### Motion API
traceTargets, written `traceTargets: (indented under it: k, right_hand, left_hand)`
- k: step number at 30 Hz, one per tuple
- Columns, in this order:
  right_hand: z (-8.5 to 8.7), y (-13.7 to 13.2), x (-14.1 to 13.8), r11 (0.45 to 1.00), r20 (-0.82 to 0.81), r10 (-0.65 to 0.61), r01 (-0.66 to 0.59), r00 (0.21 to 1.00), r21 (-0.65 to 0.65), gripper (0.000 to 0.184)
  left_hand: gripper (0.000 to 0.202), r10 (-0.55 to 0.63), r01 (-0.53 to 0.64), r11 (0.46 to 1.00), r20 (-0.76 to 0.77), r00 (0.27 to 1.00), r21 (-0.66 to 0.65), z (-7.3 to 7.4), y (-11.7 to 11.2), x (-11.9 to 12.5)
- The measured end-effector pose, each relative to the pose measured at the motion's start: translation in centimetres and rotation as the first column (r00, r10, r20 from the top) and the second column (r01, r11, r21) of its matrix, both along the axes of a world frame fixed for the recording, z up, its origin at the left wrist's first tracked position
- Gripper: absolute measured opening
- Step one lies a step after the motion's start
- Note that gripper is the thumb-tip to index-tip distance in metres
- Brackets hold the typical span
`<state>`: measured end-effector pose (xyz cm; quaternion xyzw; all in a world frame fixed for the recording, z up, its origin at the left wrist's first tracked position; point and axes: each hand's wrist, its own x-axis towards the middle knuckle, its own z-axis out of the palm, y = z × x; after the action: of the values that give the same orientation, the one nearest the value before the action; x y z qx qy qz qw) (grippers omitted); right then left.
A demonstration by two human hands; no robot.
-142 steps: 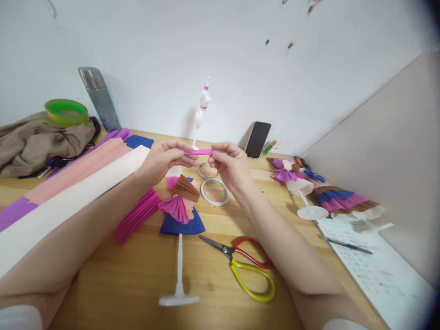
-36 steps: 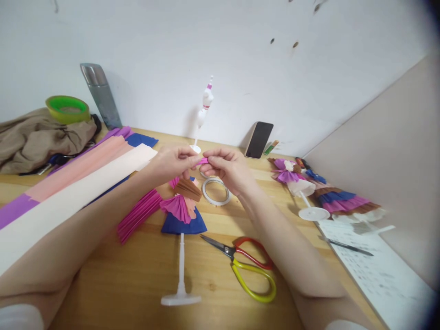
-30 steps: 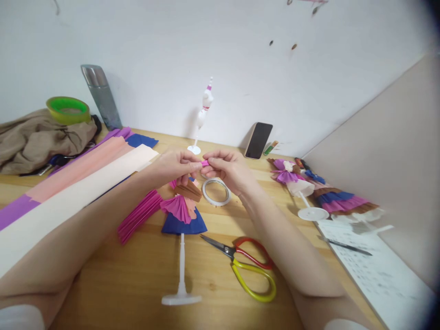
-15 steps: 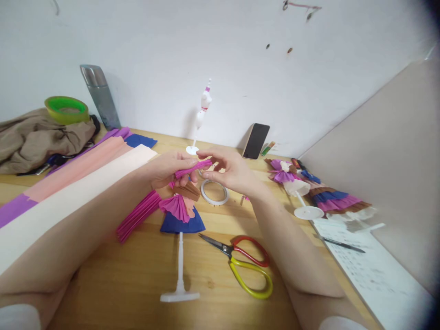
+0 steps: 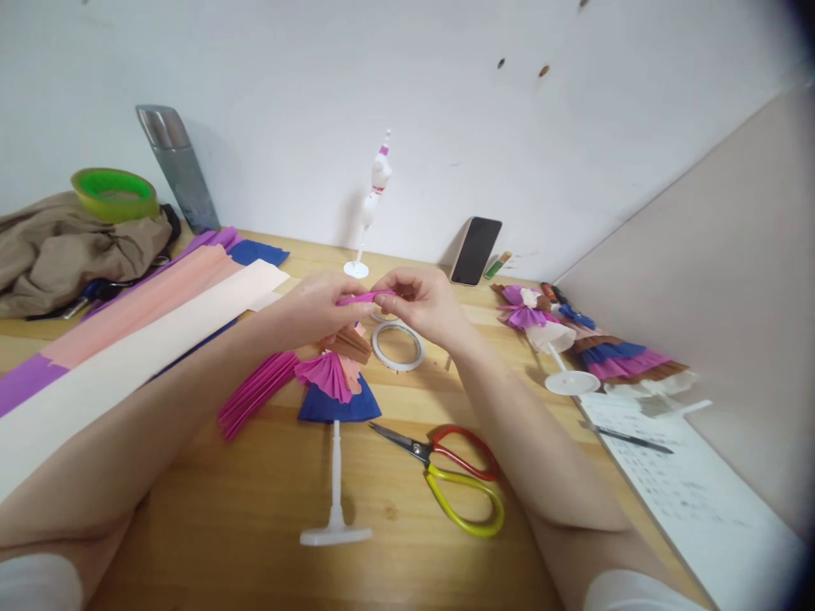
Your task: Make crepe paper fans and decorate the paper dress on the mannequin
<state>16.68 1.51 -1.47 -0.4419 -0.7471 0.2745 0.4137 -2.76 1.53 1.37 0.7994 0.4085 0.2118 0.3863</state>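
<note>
Pinching one pink strip [image 5: 360, 298] are one left hand [image 5: 323, 304], one right hand [image 5: 420, 307].

Soft, fairly even light fills the view, casting faint shadows on the wall [image 5: 273, 110] to the left of the phone [image 5: 477, 250] and the little figure [image 5: 380, 175]. Detail on the hands [image 5: 424, 310] looks smoothed, and the writing on the paper [image 5: 694, 501] blurs past reading. The wide lens stretches shapes toward the edges (the right-hand corners fade to dark).

Head cam (wearer's POV) looks fwd & down at nearby hands [image 5: 424, 307], desk [image 5: 242, 526] & wall [image 5: 273, 93].
</note>
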Motion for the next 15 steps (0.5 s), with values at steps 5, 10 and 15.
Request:
traceTargets:
  k: [5,10,15]
  right_hand:
    - [0.0,-0.4,-0.5,1.000,0.001,-0.014,0.014,1.000,-0.006,0.009]
    - [-0.1,-0.5,-1.0,0.994,0.044,-0.094,0.091,0.995,0.052,0.008]
    - [-0.9,0.0,-0.4,0.976,0.024,-0.205,0.207,0.978,-0.062,0.010]
  left_hand:
    - [0.031,0.058,-0.006,0.934,-0.136,0.989,0.357,0.4,0.3,-0.3]
    - [0.023,0.049,-0.006,0.932,-0.110,0.993,0.362,0.6,0.4,-1.0]
    - [0.007,0.146,-0.140,0.927,0.008,0.989,0.349,-0.2,1.4,-2.4]
